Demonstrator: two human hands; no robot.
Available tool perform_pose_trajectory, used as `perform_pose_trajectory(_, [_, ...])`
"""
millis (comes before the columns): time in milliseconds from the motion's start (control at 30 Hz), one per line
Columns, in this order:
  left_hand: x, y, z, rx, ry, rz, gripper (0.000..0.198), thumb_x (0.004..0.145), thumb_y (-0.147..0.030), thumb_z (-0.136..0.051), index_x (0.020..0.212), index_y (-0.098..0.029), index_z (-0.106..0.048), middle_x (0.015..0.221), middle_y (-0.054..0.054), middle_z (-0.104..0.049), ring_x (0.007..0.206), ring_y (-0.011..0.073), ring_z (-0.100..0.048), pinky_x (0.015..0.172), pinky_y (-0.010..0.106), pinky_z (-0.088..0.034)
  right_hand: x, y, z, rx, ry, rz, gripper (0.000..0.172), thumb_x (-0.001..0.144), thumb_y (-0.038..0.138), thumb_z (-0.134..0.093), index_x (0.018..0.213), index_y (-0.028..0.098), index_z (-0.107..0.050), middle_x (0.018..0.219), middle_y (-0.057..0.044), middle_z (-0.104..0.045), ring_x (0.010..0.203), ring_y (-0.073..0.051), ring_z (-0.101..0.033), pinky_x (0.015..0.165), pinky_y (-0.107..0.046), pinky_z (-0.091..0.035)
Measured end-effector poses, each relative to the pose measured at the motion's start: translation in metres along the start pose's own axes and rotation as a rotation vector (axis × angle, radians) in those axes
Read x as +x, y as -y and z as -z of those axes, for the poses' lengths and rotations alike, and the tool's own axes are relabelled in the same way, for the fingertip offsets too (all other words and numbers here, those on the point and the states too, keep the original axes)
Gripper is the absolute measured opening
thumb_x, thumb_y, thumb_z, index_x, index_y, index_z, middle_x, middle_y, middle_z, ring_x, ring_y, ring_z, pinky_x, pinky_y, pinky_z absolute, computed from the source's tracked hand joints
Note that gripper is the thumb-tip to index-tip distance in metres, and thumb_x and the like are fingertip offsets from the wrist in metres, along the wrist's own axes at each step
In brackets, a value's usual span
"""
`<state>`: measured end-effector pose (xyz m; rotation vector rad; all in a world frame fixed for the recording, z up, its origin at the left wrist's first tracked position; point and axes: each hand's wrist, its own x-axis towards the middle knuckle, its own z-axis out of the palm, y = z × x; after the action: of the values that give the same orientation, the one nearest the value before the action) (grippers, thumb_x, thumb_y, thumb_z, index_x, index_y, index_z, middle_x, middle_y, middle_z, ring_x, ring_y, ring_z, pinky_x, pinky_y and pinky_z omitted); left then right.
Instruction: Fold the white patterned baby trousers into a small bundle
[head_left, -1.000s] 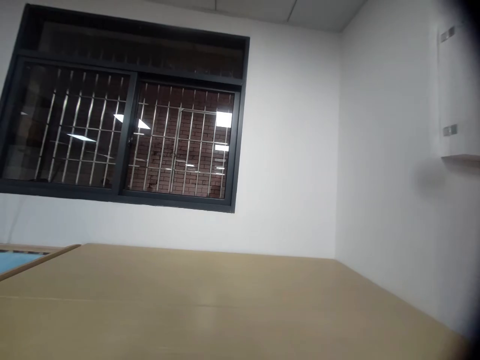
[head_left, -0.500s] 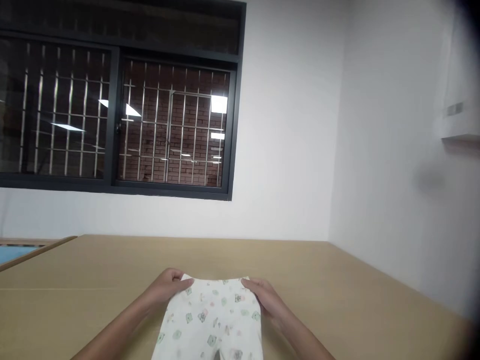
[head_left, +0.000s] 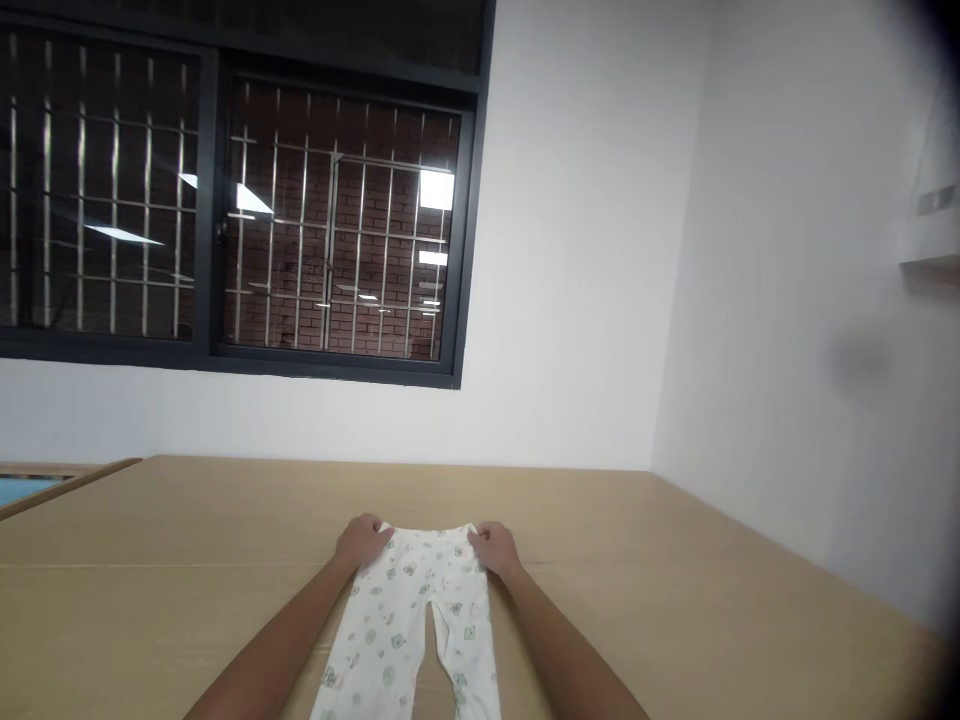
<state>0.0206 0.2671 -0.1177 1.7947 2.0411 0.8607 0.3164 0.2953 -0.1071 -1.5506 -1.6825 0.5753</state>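
Note:
A pair of small white pants point(head_left: 409, 590), printed with little green and pink figures, is stretched out over the tabletop with the waistband farthest from me. My left hand point(head_left: 364, 541) pinches the left corner of the waistband, thumb on top. At the right corner, my right hand point(head_left: 495, 548) grips the same band in a like way. Both legs of the pants run toward me, with a gap between them, and their lower ends pass out of view at the bottom edge.
The wide wooden table point(head_left: 637, 580) reaches back to a white wall point(head_left: 570, 250). A dark-framed window point(head_left: 337, 230) with metal bars is set in the wall. At the far left lies a light blue surface point(head_left: 26, 488) beyond a raised table edge.
Both hands have moved forward, away from me, carrying the waistband farther over the table. More of the legs and the gap between them now shows. The view has shifted slightly.

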Motion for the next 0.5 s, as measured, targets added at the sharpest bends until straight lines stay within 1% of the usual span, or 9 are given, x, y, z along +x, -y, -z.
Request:
perform_pose_trajectory(67, [-0.002,-0.005,-0.002,0.056,-0.009,0.016,0.028,0.090,-0.039,-0.054,0.074,-0.017,-0.048,0.083,0.005,-0.059,0.081,0.0203,-0.053,0.077,0.035,-0.034,0.005,-0.005,-0.005,-0.044,-0.016,-0.003,0.036,0.084,0.012,-0.065,0.054,0.016,-0.045,0.058,0.001,-0.052,0.063,-0.014,-0.048,0.060,-0.027,-0.027])
perform_pose_trajectory(133, [-0.006,-0.014,-0.003,0.113,-0.048,0.007,0.020,0.092,-0.034,-0.053,0.084,-0.015,-0.056,0.098,0.011,-0.064,0.099,0.0281,-0.056,0.088,0.043,-0.037,0.008,-0.010,-0.009,-0.074,-0.029,-0.012,0.034,0.086,0.015,-0.066,0.057,0.016,-0.049,0.061,0.000,-0.056,0.065,-0.015,-0.051,0.060,-0.027,-0.028])
perform_pose_trajectory(200, [-0.013,-0.030,-0.003,0.147,-0.111,-0.050,0.018,0.092,-0.026,-0.050,0.100,-0.014,-0.060,0.115,0.015,-0.061,0.118,0.0346,-0.050,0.100,0.053,-0.034,0.009,-0.012,-0.012,-0.093,-0.037,-0.018,0.029,0.086,0.016,-0.066,0.060,0.016,-0.053,0.065,-0.001,-0.060,0.066,-0.015,-0.054,0.061,-0.026,-0.029])
perform_pose_trajectory(267, [-0.026,-0.051,-0.004,0.137,-0.136,-0.159,0.022,0.093,-0.022,-0.048,0.110,-0.015,-0.060,0.125,0.015,-0.058,0.127,0.0346,-0.045,0.107,0.056,-0.029,0.008,-0.014,-0.012,-0.102,-0.040,-0.020,0.026,0.086,0.017,-0.067,0.062,0.016,-0.056,0.067,-0.002,-0.063,0.068,-0.016,-0.056,0.061,-0.026,-0.030])
perform_pose_trajectory(300, [-0.036,-0.063,-0.005,0.114,-0.112,-0.231,0.021,0.093,-0.022,-0.050,0.110,-0.016,-0.060,0.124,0.013,-0.059,0.127,0.0322,-0.045,0.109,0.054,-0.030,0.008,-0.015,-0.012,-0.101,-0.040,-0.016,0.026,0.086,0.017,-0.068,0.063,0.016,-0.057,0.068,-0.002,-0.064,0.068,-0.016,-0.057,0.062,-0.025,-0.031])
perform_pose_trajectory(367, [-0.062,-0.087,-0.007,0.054,-0.002,-0.394,0.013,0.091,-0.026,-0.058,0.101,-0.018,-0.063,0.114,0.007,-0.062,0.120,0.0268,-0.050,0.108,0.046,-0.033,0.007,-0.016,-0.012,-0.097,-0.039,-0.008,0.024,0.086,0.017,-0.068,0.064,0.015,-0.059,0.070,-0.002,-0.065,0.070,-0.015,-0.058,0.062,-0.024,-0.032])
perform_pose_trajectory(400, [-0.079,-0.097,-0.008,0.022,0.084,-0.483,0.012,0.089,-0.028,-0.064,0.097,-0.019,-0.064,0.107,0.005,-0.064,0.112,0.0229,-0.053,0.103,0.040,-0.037,0.006,-0.016,-0.012,-0.094,-0.038,-0.006,0.023,0.086,0.017,-0.068,0.064,0.015,-0.060,0.070,-0.003,-0.066,0.069,-0.015,-0.059,0.062,-0.024,-0.033])
perform_pose_trajectory(467, [-0.113,-0.112,-0.010,-0.038,0.279,-0.659,0.015,0.081,-0.033,-0.076,0.090,-0.024,-0.068,0.091,-0.001,-0.062,0.094,0.0160,-0.056,0.094,0.030,-0.041,0.005,-0.016,-0.011,-0.087,-0.033,-0.006,0.022,0.085,0.015,-0.068,0.064,0.014,-0.062,0.068,-0.003,-0.065,0.068,-0.015,-0.059,0.061,-0.024,-0.034])
perform_pose_trajectory(500, [-0.130,-0.117,-0.011,-0.088,0.407,-0.771,0.021,0.076,-0.036,-0.081,0.091,-0.027,-0.070,0.090,-0.003,-0.062,0.092,0.0148,-0.055,0.092,0.028,-0.042,0.004,-0.016,-0.011,-0.084,-0.030,-0.006,0.021,0.085,0.014,-0.068,0.064,0.014,-0.062,0.068,-0.002,-0.065,0.067,-0.015,-0.059,0.061,-0.024,-0.034])
